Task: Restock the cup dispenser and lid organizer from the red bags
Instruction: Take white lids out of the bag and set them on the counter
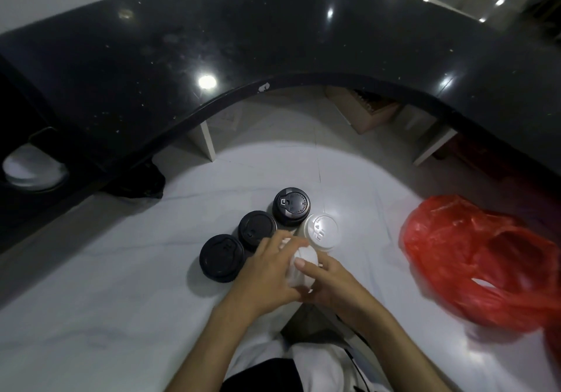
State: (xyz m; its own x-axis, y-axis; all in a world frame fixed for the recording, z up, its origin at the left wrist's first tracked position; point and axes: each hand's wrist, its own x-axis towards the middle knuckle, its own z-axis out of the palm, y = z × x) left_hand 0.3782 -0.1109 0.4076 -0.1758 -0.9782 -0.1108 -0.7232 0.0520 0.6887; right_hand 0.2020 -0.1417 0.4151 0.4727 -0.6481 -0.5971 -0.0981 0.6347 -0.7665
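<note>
Head view: both hands grip a white plastic lid stack (301,265) over the white tiled floor (106,270); left hand (267,273) curled round its left side, right hand (329,282) round the right. Three black lid stacks (256,229) and one white lid stack (321,232) stand just beyond. Crumpled red plastic bag (473,258) lies right. Curved black glossy surface (212,42) above.
</note>
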